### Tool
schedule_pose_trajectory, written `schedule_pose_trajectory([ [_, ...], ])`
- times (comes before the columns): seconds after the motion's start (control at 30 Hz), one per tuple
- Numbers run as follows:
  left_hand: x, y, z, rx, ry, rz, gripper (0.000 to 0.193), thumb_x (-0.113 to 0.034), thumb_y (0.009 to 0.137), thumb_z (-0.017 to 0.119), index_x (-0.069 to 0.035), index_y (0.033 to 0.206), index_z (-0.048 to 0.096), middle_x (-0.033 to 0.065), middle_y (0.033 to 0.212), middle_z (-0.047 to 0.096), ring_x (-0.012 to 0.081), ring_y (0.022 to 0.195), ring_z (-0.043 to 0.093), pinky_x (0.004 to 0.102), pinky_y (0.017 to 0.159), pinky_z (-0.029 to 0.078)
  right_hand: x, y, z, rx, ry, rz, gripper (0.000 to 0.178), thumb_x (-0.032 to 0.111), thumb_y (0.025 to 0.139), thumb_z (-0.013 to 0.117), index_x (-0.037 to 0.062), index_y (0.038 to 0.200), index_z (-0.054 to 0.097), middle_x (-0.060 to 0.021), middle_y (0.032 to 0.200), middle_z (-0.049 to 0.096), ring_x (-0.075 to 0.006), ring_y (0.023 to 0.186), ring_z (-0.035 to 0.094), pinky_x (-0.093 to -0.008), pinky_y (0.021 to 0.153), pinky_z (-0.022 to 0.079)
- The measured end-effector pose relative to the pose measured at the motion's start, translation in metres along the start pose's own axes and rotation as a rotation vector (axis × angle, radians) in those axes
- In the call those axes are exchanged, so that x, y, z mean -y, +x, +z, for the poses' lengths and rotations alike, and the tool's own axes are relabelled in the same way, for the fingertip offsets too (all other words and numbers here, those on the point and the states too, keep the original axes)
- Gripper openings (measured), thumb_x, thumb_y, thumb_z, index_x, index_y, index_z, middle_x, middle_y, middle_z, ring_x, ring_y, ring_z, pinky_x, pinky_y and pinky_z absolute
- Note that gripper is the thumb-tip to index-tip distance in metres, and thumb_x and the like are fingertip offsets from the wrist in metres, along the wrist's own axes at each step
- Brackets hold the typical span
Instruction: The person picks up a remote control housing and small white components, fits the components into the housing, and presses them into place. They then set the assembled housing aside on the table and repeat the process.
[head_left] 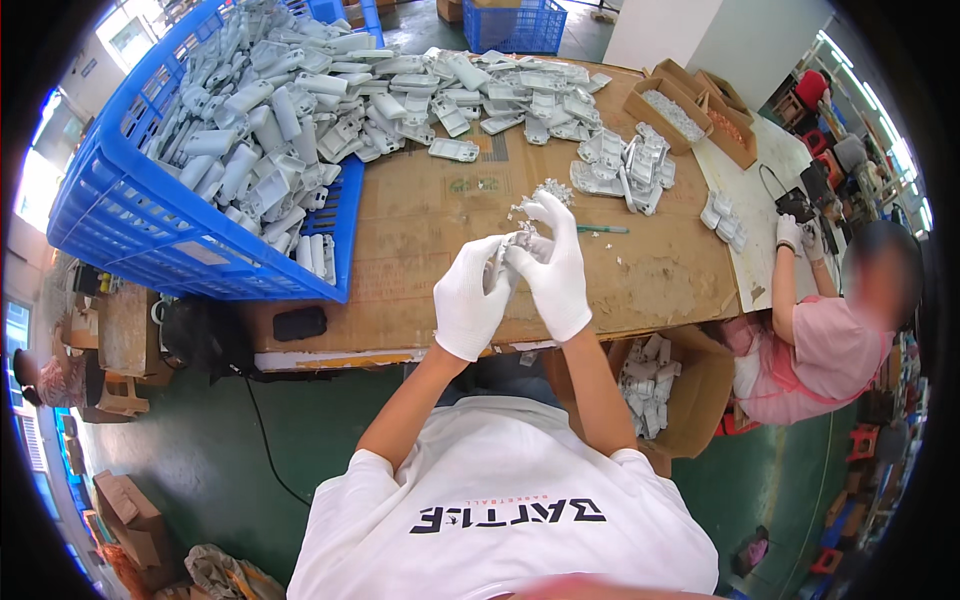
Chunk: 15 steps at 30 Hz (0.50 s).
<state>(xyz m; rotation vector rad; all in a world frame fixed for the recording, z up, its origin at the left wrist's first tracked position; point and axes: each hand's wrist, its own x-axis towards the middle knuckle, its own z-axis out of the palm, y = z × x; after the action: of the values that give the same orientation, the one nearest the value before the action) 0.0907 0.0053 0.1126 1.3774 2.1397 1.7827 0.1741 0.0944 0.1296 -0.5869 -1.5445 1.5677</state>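
In white gloves, my left hand [472, 298] and my right hand [553, 275] meet over the cardboard-covered table. Between their fingers is a small light-grey plastic part [514, 240], mostly hidden by the gloves. The left fingers are closed round it from the side, and the right thumb and fingers pinch it. Just beyond my fingertips lies a little heap of white plastic bits [552, 190]. A green pen-like tool [604, 229] rests right of my right hand. A small stack of grey plastic housings [630, 168] stands past it.
A blue crate [215, 235] tips grey housings [400, 95] across the table's far side. Boxes of small parts [672, 115] stand far right. A black case [299, 323] lies near the front edge. A carton of parts [690, 400] sits below, beside a co-worker [830, 340] in pink.
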Motion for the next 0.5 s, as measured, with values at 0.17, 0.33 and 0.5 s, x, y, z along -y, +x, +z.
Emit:
schedule_pose_trajectory([
  [0.17,0.001,0.005,-0.006,0.086,-0.056,-0.050,0.032,-0.003,0.080,0.065,-0.006,0.112,0.064,0.0126,0.096,0.068,0.0248,0.078,0.067,0.0319,0.071,0.053,-0.016,0.006,-0.021,0.296,-0.081,0.204,0.029,0.010,0.094,0.056,0.0007,0.121,0.060,-0.0170,0.105,0.069,-0.0240,0.096,0.068,-0.0322,0.082,0.052],
  [0.33,0.004,0.014,-0.010,0.110,0.044,-0.136,0.023,-0.003,0.080,0.064,-0.002,0.103,0.065,0.0140,0.090,0.070,0.0223,0.083,0.069,0.0311,0.077,0.053,-0.019,0.002,-0.015,0.345,-0.420,-0.011,0.028,0.007,0.094,0.051,-0.0015,0.119,0.060,-0.0168,0.100,0.070,-0.0227,0.092,0.068,-0.0313,0.085,0.051],
  [0.5,0.007,0.012,-0.008,0.125,0.025,-0.143,0.023,-0.004,0.081,0.065,-0.003,0.104,0.065,0.0134,0.090,0.070,0.0215,0.083,0.069,0.0305,0.077,0.053,-0.022,-0.001,-0.016,0.312,-0.440,-0.022,0.030,0.009,0.094,0.052,0.0015,0.121,0.060,-0.0198,0.101,0.070,-0.0305,0.095,0.070,-0.0343,0.082,0.052],
])
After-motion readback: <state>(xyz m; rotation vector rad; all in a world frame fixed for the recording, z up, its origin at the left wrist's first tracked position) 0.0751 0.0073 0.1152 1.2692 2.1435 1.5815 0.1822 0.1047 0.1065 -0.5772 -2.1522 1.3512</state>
